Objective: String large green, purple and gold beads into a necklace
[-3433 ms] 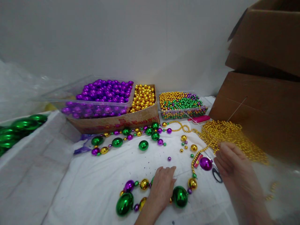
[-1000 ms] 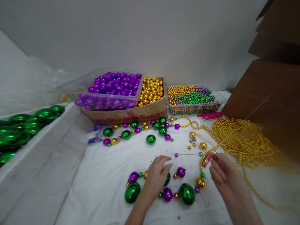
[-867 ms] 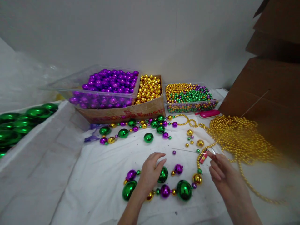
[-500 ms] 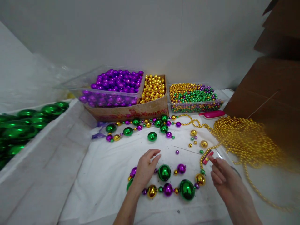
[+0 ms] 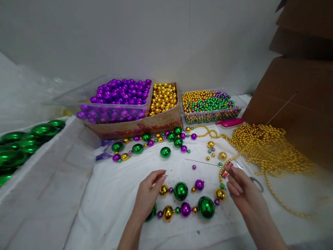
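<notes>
White cloth-covered bench [image 5: 117, 194], seen from the near edge. Brown cardboard boxes [image 5: 293, 104] stand stacked at the far right. A heap of gold bead strands [image 5: 267, 146] lies just in front of them. Along the far wall, left to right: clear plastic tub of purple balls [image 5: 75, 96], cardboard box of gold balls [image 5: 145, 126], clear tub of small mixed beads [image 5: 210, 116].

At near centre lies a string of large green, purple and gold balls [image 5: 206, 207], doubled back into two rows on the cloth. The left hand [image 5: 147, 196] rests over the string's left end. Its fingers [image 5: 158, 173] are loosely curled, thumb and forefinger apart, with nothing held between them. The right hand [image 5: 240, 189] is at the string's right end. Its fingers [image 5: 230, 171] are pinched together on the right end of a thin metal needle [image 5: 203, 162], which runs leftward just above the cloth. A small red tag [image 5: 225, 172] lies just beside those fingertips.
</notes>
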{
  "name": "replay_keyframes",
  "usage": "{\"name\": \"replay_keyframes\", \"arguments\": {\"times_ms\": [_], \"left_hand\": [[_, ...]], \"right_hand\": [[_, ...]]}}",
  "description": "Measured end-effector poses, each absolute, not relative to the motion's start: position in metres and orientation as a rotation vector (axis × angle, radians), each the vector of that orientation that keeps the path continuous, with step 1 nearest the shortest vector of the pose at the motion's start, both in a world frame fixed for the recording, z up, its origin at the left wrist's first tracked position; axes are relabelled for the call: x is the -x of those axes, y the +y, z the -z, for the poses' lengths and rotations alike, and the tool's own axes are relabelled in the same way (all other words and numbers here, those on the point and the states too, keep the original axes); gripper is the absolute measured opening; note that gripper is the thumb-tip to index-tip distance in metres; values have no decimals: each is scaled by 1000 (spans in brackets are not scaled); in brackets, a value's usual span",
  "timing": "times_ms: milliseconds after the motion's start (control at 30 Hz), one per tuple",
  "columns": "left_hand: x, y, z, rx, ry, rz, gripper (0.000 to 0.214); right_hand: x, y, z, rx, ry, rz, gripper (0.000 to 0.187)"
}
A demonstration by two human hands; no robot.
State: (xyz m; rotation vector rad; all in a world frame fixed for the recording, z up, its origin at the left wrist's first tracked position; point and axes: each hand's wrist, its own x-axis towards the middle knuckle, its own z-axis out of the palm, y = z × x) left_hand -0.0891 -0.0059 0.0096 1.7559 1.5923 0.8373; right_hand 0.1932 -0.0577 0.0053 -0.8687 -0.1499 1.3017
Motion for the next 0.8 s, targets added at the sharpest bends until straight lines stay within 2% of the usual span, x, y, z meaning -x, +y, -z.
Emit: {"name": "replay_keyframes", "arguments": {"times_ms": [467, 800], "left_hand": [[89, -11, 0, -1646, 1535, -925, 27], [84, 21, 5, -1703, 1541, -871, 30]], "right_hand": [[-191, -62, -23, 924, -192, -1283, 18], [-206, -59, -26, 911, -137, -1232, 16]]}}
